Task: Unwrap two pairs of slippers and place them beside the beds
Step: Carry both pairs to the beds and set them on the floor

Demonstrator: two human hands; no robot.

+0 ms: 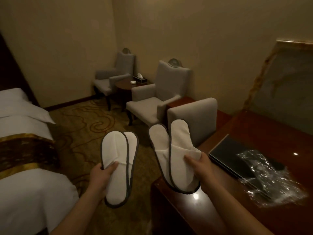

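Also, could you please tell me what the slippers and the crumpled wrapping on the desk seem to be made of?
Slippers: probably soft white cloth, matte and creased, with dark sewn edging. Wrapping: likely thin clear plastic film, since it crinkles, glints and shows the desk through.

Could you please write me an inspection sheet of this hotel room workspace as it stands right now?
Surface: glossy wooden desk on the right; patterned carpet below.
Job's things: unwrapped white slippers, left pair and right pair, both held up, not yet beside the bed.
Clutter: crumpled plastic wrap on a dark flat item on the desk.
Grippers: left hand grips the left pair; right hand grips the right pair.
Cables: nothing seen.
Surroundings: two grey armchairs, round table with tissue box.
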